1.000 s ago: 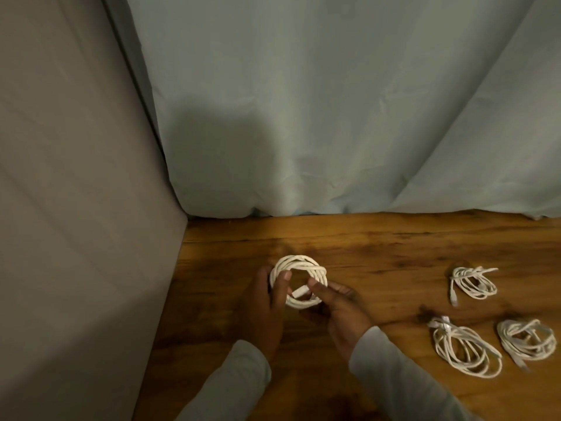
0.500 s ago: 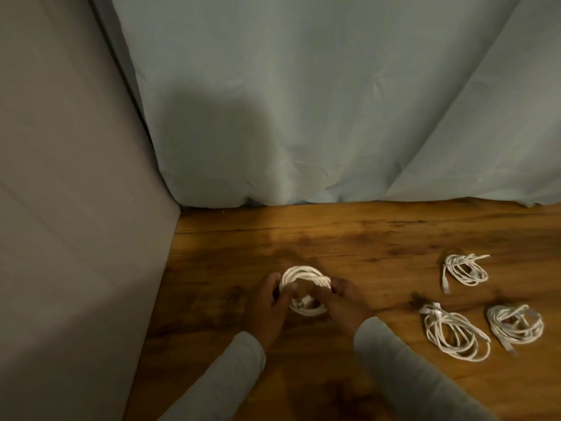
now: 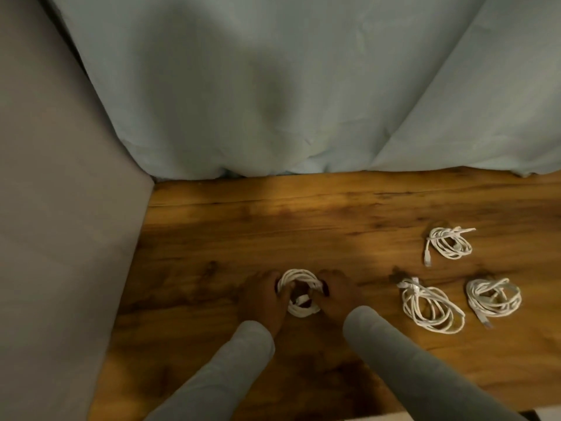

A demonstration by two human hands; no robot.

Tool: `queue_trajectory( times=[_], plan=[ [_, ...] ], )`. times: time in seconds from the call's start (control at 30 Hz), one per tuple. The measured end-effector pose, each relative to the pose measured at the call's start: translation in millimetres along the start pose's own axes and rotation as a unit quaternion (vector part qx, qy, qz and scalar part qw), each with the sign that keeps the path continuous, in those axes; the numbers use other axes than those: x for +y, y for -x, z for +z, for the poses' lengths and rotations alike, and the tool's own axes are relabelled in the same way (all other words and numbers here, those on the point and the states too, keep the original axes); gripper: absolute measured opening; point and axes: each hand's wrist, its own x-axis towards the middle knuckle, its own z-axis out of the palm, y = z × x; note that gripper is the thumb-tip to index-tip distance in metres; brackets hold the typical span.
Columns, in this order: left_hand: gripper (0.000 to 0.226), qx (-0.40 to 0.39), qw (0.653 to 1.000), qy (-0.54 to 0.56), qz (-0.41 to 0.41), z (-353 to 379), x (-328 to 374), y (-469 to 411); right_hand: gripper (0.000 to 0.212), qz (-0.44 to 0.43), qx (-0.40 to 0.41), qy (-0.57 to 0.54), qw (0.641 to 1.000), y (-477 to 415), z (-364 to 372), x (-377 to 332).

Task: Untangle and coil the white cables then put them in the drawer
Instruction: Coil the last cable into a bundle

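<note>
A tight white cable coil (image 3: 299, 278) rests low over the wooden table (image 3: 273, 220), held from both sides. My left hand (image 3: 262, 299) grips its left rim with the thumb inside the ring. My right hand (image 3: 337, 294) grips its right rim, fingers curled into the middle where a white plug end shows. Three other white cables lie to the right: a small loose coil (image 3: 449, 244) at the back, a larger loose bundle (image 3: 431, 305) in front of it, and another bundle (image 3: 493, 297) furthest right. No drawer is in view.
A pale blue cloth (image 3: 288, 86) hangs behind the table's far edge. A grey panel (image 3: 60, 223) closes off the left side. A pale strip (image 3: 455, 416) shows at the bottom right beyond the table's near edge.
Both hands have brought the coil down toward the table and closer to me. The view has tilted, so the three cables on the right sit higher in frame.
</note>
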Motion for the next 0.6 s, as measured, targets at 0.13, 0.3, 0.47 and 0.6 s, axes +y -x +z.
queue_trajectory(
  times=[0.13,0.3,0.47,0.6],
  plan=[
    [0.031,0.014,1.000,0.008,0.003,1.5,0.1,4.6,0.039,-0.042,0.001,-0.015,0.999,1.2,-1.1,6.9],
    [0.030,0.032,0.998,0.048,-0.036,-4.4,2.2,5.9,0.040,-0.079,-0.005,-0.050,0.996,2.2,-7.7,16.0],
    [0.027,0.039,0.995,0.074,-0.061,-6.5,2.1,12.3,0.031,-0.105,-0.005,-0.062,0.993,1.0,-15.2,27.4],
    [0.024,0.060,0.989,0.108,-0.083,-7.3,-0.8,30.2,0.033,-0.132,0.026,-0.089,0.987,8.6,-16.7,38.2]
  ],
)
